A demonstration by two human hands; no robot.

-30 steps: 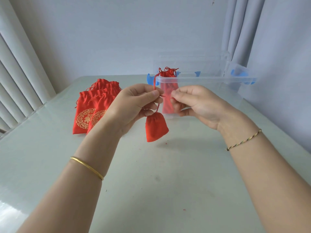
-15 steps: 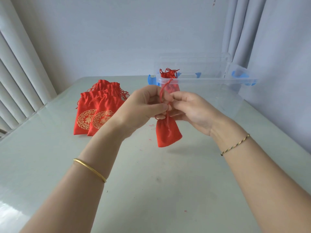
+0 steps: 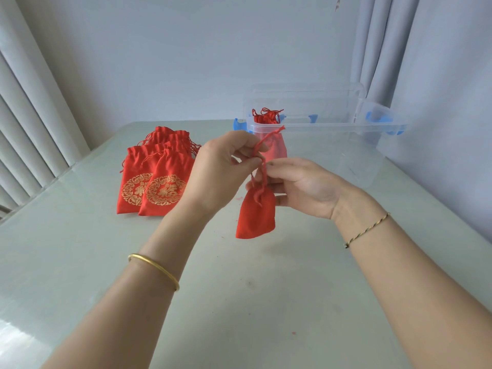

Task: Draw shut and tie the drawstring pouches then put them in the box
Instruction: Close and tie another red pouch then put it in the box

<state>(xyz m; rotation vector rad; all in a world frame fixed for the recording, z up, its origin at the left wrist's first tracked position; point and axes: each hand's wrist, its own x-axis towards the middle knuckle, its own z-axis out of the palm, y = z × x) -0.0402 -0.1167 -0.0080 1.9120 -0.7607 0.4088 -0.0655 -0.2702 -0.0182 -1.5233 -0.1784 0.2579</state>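
Pouch (image 3: 255, 214) hangs, seemingly cinched; box (image 3: 332, 126) open.

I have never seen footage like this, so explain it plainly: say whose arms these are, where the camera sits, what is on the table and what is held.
There is no machine here: these are a person's two bare arms. The picture comes from one wide-angle camera worn on the person's head, looking forward and down, so the arms reach in from below. The left hand and the right hand each pinch the red drawstring of a small red pouch, which hangs below them. On the pale table, to the left, lies a pile of red pouches with gold prints. Behind the hands stands a clear plastic box with blue clips, its lid up; another red pouch shows inside at its left end.
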